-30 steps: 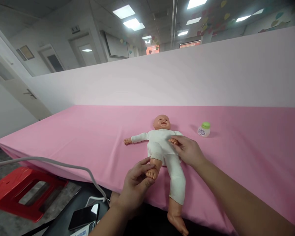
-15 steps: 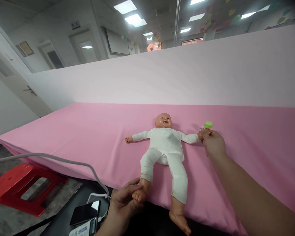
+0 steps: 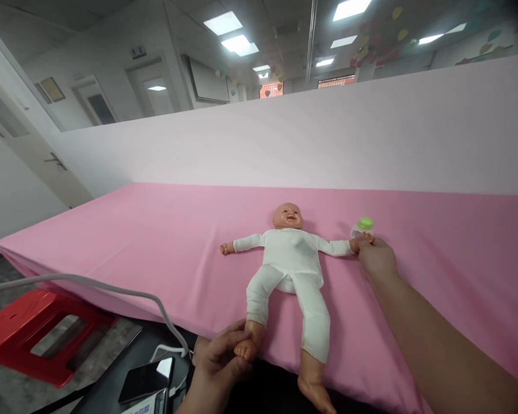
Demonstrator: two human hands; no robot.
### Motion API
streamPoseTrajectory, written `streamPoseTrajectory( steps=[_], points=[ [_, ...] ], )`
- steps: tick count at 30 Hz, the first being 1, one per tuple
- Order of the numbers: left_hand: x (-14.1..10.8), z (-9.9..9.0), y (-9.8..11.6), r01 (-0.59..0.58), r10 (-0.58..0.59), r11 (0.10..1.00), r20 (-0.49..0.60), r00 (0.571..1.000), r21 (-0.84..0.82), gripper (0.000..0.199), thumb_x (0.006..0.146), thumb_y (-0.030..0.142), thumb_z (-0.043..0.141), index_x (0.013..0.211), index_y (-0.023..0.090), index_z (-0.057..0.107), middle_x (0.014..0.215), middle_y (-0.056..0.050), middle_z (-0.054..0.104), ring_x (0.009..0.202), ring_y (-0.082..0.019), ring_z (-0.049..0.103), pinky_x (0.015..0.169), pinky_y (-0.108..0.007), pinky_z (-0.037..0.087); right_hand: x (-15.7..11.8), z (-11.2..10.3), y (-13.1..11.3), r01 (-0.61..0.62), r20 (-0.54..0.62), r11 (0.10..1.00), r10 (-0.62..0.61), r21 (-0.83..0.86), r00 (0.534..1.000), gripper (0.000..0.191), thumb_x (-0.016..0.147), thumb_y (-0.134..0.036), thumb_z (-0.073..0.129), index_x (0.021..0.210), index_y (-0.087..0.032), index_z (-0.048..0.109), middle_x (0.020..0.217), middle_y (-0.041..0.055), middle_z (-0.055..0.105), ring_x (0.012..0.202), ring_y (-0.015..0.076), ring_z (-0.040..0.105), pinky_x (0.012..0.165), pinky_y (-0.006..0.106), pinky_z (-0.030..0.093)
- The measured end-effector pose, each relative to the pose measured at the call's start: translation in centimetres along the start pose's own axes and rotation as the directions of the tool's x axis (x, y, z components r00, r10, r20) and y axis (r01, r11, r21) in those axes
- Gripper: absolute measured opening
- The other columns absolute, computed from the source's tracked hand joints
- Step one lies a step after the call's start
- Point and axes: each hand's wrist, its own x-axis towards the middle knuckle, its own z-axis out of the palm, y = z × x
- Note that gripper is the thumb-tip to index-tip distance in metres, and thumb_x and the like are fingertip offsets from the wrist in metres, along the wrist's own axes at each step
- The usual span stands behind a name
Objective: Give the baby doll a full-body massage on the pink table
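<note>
A baby doll (image 3: 291, 253) with a white cloth body lies on its back on the pink-covered table (image 3: 164, 241), head toward the wall, limbs spread. My left hand (image 3: 220, 362) is closed around the doll's foot on the left of the view, at the table's near edge. At the right, my right hand (image 3: 376, 256) grips the doll's hand at the end of its outstretched arm. Just behind that grip stands a small jar (image 3: 365, 224) with a green lid, its lower part partly hidden by the doll's hand. The doll's other leg hangs over the near edge.
A grey cable (image 3: 112, 292) runs across the lower left. Below it, a black phone (image 3: 147, 379) and a second device (image 3: 149, 405) lie on a dark surface beside a red stool (image 3: 47, 336). A white wall (image 3: 285, 138) with mirror or glass above it borders the table's far side.
My right hand and the doll's hand have moved slightly down, uncovering more of the green-lidded jar. The whole view has shifted a little. My left hand keeps its hold on the foot.
</note>
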Motion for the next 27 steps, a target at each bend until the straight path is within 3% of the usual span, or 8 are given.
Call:
streamPoseTrajectory(
  steps=[2, 6, 10, 13, 17, 20, 24, 27],
  points=[
    [0.2, 0.0, 0.7, -0.034, 0.035, 0.999, 0.028, 0.999, -0.022, 0.031, 0.086, 0.042, 0.082, 0.114, 0.03, 0.082, 0.136, -0.013, 0.071, 0.122, -0.034, 0.07, 0.106, -0.047, 0.057, -0.7, -0.1, -1.1, 0.046, -0.014, 0.999, -0.046, -0.001, 0.999, 0.038, 0.083, -0.06, 0.069, 0.082, -0.021, 0.07, 0.067, 0.0035, 0.067, 0.054, 0.0209, 0.057, 0.053, 0.035, 0.048],
    [1.5, 0.3, 2.8, -0.092, 0.097, 0.99, 0.047, 0.994, -0.108, 0.032, 0.087, 0.041, 0.082, 0.116, 0.029, 0.082, 0.137, -0.013, 0.07, 0.126, -0.035, 0.067, 0.108, -0.047, 0.055, -3.6, 0.3, -4.1, 0.259, 0.054, 0.964, -0.262, 0.059, 0.964, 0.04, 0.091, -0.056, 0.065, 0.113, -0.024, 0.074, 0.109, 0.0081, 0.078, 0.099, 0.0274, 0.072, 0.09, 0.043, 0.056],
    [3.9, 1.1, 5.1, -0.156, 0.165, 0.969, 0.032, 0.986, -0.191, 0.036, 0.082, 0.045, 0.086, 0.112, 0.024, 0.083, 0.137, -0.016, 0.07, 0.129, -0.038, 0.065, 0.109, -0.049, 0.054, -7.2, 1.5, -5.7, 0.404, 0.167, 0.907, -0.42, 0.121, 0.892, 0.039, 0.091, -0.05, 0.069, 0.122, -0.026, 0.072, 0.121, 0.0067, 0.076, 0.109, 0.0265, 0.072, 0.099, 0.042, 0.057],
    [5.7, 2.3, 6.5, -0.173, 0.195, 0.954, 0.069, 0.978, -0.247, 0.033, 0.085, 0.041, 0.084, 0.114, 0.025, 0.082, 0.14, -0.015, 0.068, 0.131, -0.037, 0.063, 0.11, -0.051, 0.053, -9.0, 2.6, -5.5, 0.534, 0.315, 0.839, -0.538, 0.108, 0.782, 0.035, 0.092, -0.044, 0.067, 0.123, -0.028, 0.072, 0.116, 0.0055, 0.078, 0.103, 0.0262, 0.074, 0.094, 0.041, 0.06],
    [7.4, 4.0, 7.2, -0.174, 0.207, 0.952, 0.115, 0.971, -0.251, 0.03, 0.089, 0.036, 0.08, 0.117, 0.026, 0.08, 0.144, -0.013, 0.065, 0.137, -0.036, 0.058, 0.111, -0.052, 0.051, -9.8, 3.5, -5.0, 0.745, 0.459, 0.665, -0.68, 0.057, 0.572, 0.032, 0.095, -0.033, 0.061, 0.124, -0.031, 0.073, 0.12, 0.0029, 0.078, 0.109, 0.0263, 0.073, 0.098, 0.045, 0.058],
    [8.2, 4.8, 7.2, -0.187, 0.22, 0.959, 0.139, 0.966, -0.212, 0.026, 0.09, 0.035, 0.079, 0.114, 0.026, 0.08, 0.145, -0.012, 0.065, 0.136, -0.035, 0.058, 0.114, -0.052, 0.049, -9.8, 3.8, -5.0, 0.814, 0.477, 0.579, -0.727, 0.041, 0.493, 0.033, 0.096, -0.029, 0.058, 0.125, -0.029, 0.074, 0.124, 0.0032, 0.077, 0.114, 0.0265, 0.072, 0.101, 0.047, 0.058],
    [8.5, 5.1, 7.2, -0.197, 0.227, 0.959, 0.135, 0.965, -0.205, 0.027, 0.09, 0.033, 0.08, 0.116, 0.025, 0.079, 0.145, -0.012, 0.064, 0.135, -0.034, 0.059, 0.115, -0.052, 0.047, -9.7, 3.8, -5.1, 0.832, 0.485, 0.554, -0.736, 0.029, 0.473, 0.033, 0.097, -0.029, 0.057, 0.126, -0.028, 0.073, 0.123, 0.0041, 0.078, 0.113, 0.0262, 0.072, 0.1, 0.046, 0.058],
    [8.1, 4.9, 7.4, -0.202, 0.24, 0.949, 0.139, 0.961, -0.242, 0.027, 0.09, 0.03, 0.079, 0.117, 0.027, 0.079, 0.145, -0.011, 0.064, 0.137, -0.033, 0.058, 0.115, -0.051, 0.047, -9.5, 3.6, -5.2, 0.801, 0.47, 0.598, -0.714, 0.023, 0.519, 0.032, 0.096, -0.031, 0.059, 0.125, -0.03, 0.074, 0.121, 0.0025, 0.078, 0.109, 0.0252, 0.074, 0.098, 0.043, 0.059]
  ],
)
